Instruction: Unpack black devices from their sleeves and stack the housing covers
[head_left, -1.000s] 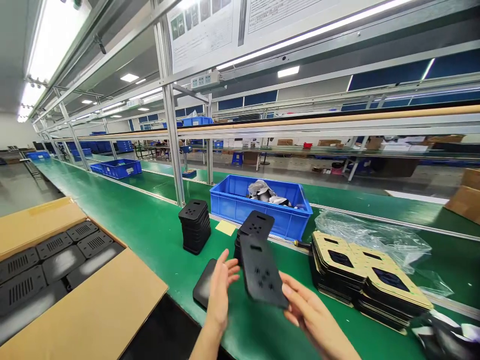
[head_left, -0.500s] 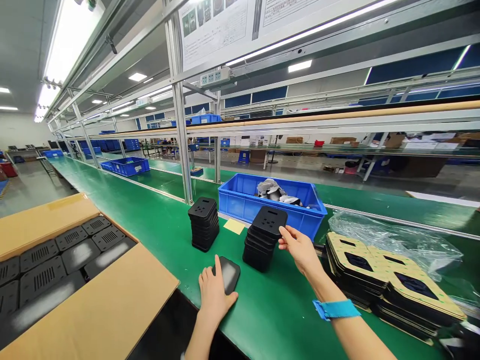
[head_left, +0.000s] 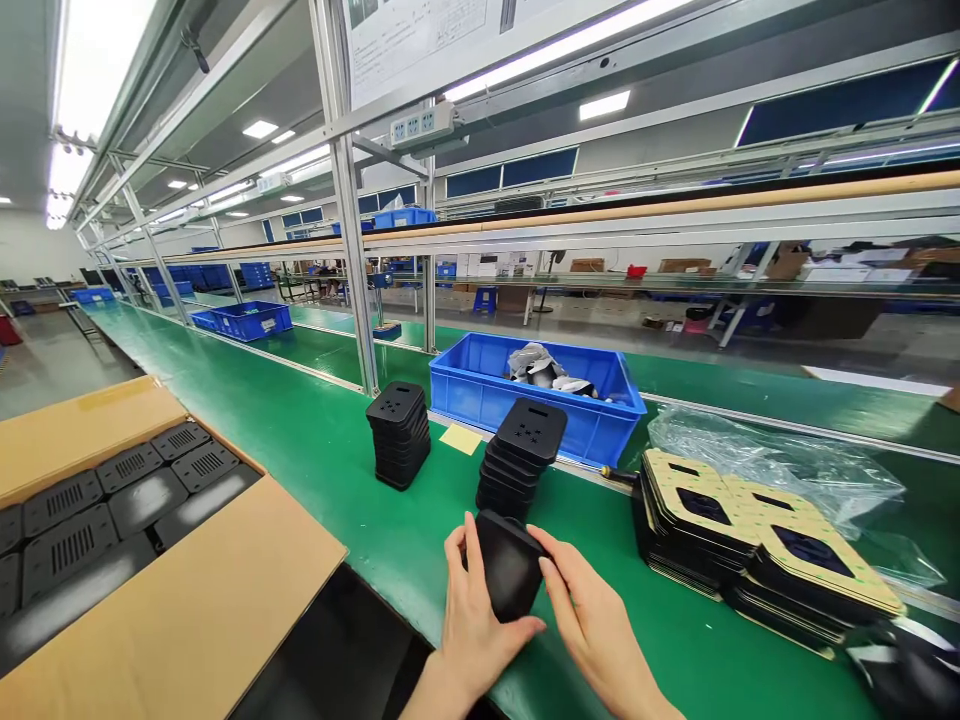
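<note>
Left hand wraps the left and near sides of a black casing, which I see over the green bench, just nearer than the right black stack; right hand grips its far right corner. I'd hold it square, grip evenly, touch only the rims. Left, near: open carton, slotted black panels inside. Centre, far: blue bin, crumpled grey-white wrapping inside.

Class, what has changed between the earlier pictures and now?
The right hand has let go of its panel, now atop the right stack, and come back toward the person. The left hand, empty at first, has gripped the case; both hands now hold it, tilted and shifted right. The left stack, bin and carton stayed put.
</note>
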